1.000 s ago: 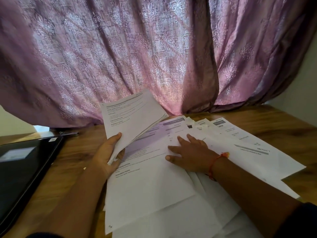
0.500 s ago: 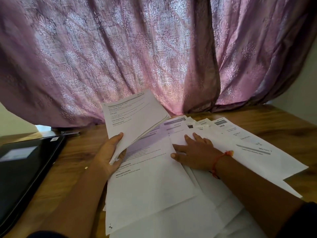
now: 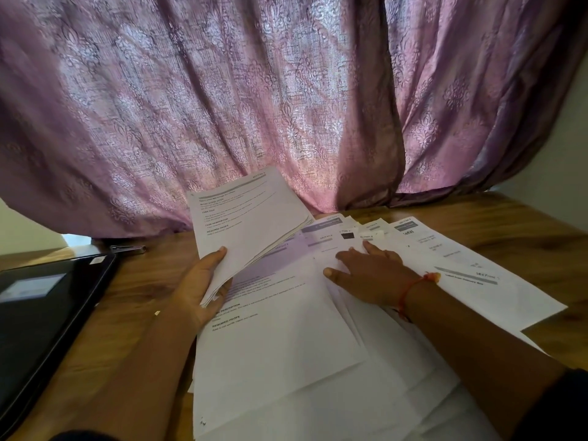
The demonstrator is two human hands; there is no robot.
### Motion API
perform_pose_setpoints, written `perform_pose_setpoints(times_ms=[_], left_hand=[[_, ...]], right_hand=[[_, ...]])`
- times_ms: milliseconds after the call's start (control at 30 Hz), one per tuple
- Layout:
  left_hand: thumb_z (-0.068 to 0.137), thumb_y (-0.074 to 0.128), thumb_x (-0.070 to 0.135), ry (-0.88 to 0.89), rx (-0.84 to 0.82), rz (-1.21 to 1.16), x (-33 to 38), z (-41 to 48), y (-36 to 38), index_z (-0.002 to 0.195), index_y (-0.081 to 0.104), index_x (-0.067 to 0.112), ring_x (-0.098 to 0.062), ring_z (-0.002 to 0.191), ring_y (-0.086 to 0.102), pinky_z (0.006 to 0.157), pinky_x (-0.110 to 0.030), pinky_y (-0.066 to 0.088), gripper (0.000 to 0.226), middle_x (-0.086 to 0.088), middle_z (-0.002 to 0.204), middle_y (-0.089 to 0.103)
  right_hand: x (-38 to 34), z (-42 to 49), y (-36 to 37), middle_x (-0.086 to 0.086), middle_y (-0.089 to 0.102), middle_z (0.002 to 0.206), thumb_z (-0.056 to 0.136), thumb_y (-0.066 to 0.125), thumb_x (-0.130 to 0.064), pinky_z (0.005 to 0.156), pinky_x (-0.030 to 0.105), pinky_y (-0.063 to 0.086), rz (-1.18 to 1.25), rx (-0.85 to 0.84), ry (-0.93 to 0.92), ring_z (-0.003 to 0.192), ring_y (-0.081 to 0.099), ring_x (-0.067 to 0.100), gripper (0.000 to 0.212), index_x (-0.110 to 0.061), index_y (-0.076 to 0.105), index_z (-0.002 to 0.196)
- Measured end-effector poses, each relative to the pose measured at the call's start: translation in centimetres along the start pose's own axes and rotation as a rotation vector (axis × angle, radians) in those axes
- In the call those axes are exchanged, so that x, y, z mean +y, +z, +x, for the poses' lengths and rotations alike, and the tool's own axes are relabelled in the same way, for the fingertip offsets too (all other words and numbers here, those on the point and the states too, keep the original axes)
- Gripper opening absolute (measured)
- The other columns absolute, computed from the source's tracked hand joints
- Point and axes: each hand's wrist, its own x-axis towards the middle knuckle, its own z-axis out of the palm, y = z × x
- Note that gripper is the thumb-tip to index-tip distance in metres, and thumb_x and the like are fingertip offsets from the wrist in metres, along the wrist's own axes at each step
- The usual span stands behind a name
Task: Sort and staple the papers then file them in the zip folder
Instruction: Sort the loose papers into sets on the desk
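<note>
A flat black zip folder [image 3: 41, 313] lies at the left edge of the brown wooden table [image 3: 136, 281], left of the fanned white printed sheets [image 3: 286, 345]. A small metal stapler-like object [image 3: 127, 248], too dim to identify, sits beyond the folder's far corner. The left hand [image 3: 199, 286] grips a raised sheaf of white printed pages [image 3: 251, 224] at the fan's left edge, thumb clamped on top, fingers curled underneath. The right hand [image 3: 370, 273], with a red thread bracelet [image 3: 413, 288] at the wrist, rests flat on the fan's middle, fingers straight and slightly spread. A pink patterned curtain [image 3: 254, 106] hangs behind the fan.
</note>
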Motion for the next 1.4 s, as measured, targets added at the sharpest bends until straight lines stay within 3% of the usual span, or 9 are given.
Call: perform_pose_setpoints(times_ms=[200, 367, 567, 767, 1000, 1167, 1400], left_hand=[[0.097, 0.064, 0.016, 0.003, -0.012, 0.028, 0.0, 0.0, 0.0, 0.110, 0.067, 0.013, -0.011, 0.056, 0.070, 0.040, -0.018, 0.052, 0.014, -0.004, 0.080, 0.077], [0.097, 0.064, 0.017, 0.009, -0.017, 0.032, -0.1, 0.2, -0.1, 0.115, 0.067, 0.013, -0.012, 0.059, 0.069, 0.043, -0.018, 0.053, 0.019, -0.004, 0.086, 0.077], [0.100, 0.059, 0.015, -0.008, -0.043, 0.070, -0.1, -0.5, 0.7, 0.111, 0.066, 0.011, -0.012, 0.052, 0.070, 0.037, -0.018, 0.049, 0.014, -0.004, 0.077, 0.077], [0.098, 0.063, 0.018, 0.001, -0.025, 0.120, -0.1, -0.4, 0.5, 0.114, 0.068, 0.012, -0.014, 0.061, 0.073, 0.040, -0.020, 0.051, 0.017, -0.006, 0.091, 0.077], [0.100, 0.061, 0.017, -0.002, -0.034, 0.118, -0.2, -0.6, 0.7, 0.120, 0.065, 0.010, -0.013, 0.051, 0.069, 0.034, -0.018, 0.046, 0.022, -0.009, 0.094, 0.074], [0.099, 0.061, 0.016, -0.014, -0.051, 0.098, -0.2, -0.6, 0.7, 0.120, 0.066, 0.010, -0.016, 0.060, 0.074, 0.038, -0.020, 0.051, 0.022, -0.009, 0.090, 0.077], [0.098, 0.063, 0.017, -0.023, -0.073, 0.102, -0.2, -0.3, 0.4, 0.122, 0.067, 0.011, -0.021, 0.076, 0.077, 0.049, -0.026, 0.058, 0.025, -0.011, 0.102, 0.078]], right_hand=[[-0.6, -0.4, 0.1, 0.003, 0.009, 0.165, 0.096, 0.019, -0.068, 0.120, 0.049, 0.007, 0.039, -0.074, -0.046, 0.151, 0.003, 0.027, 0.070, -0.030, 0.017, 0.155], [0.4, 0.5, 0.7, 0.006, 0.013, 0.164, 0.091, 0.015, -0.074, 0.120, 0.052, 0.008, -0.007, 0.027, 0.041, 0.151, 0.004, 0.029, 0.078, -0.029, 0.015, 0.155], [0.0, 0.0, 0.5, -0.001, 0.005, 0.165, 0.096, 0.019, -0.069, 0.122, 0.050, 0.002, 0.061, -0.084, -0.016, 0.152, -0.002, 0.024, 0.074, -0.027, 0.010, 0.157], [0.1, 0.3, 0.6, 0.001, 0.007, 0.165, 0.093, 0.017, -0.072, 0.121, 0.053, 0.002, 0.002, -0.029, 0.039, 0.152, -0.002, 0.027, 0.079, -0.024, 0.015, 0.156], [0.2, 0.5, 0.6, -0.005, 0.005, 0.165, 0.095, 0.015, -0.070, 0.121, 0.054, 0.001, -0.005, -0.079, -0.003, 0.152, -0.002, 0.027, 0.073, -0.029, 0.018, 0.155], [1.0, 0.8, 0.5, -0.004, 0.006, 0.165, 0.092, 0.012, -0.073, 0.120, 0.055, 0.002, -0.040, -0.067, 0.032, 0.151, -0.001, 0.029, 0.075, -0.031, 0.023, 0.154], [1.8, 0.8, 0.4, -0.001, 0.004, 0.165, 0.089, 0.010, -0.077, 0.120, 0.055, 0.002, -0.074, -0.066, 0.070, 0.151, -0.003, 0.031, 0.080, -0.031, 0.019, 0.154]])
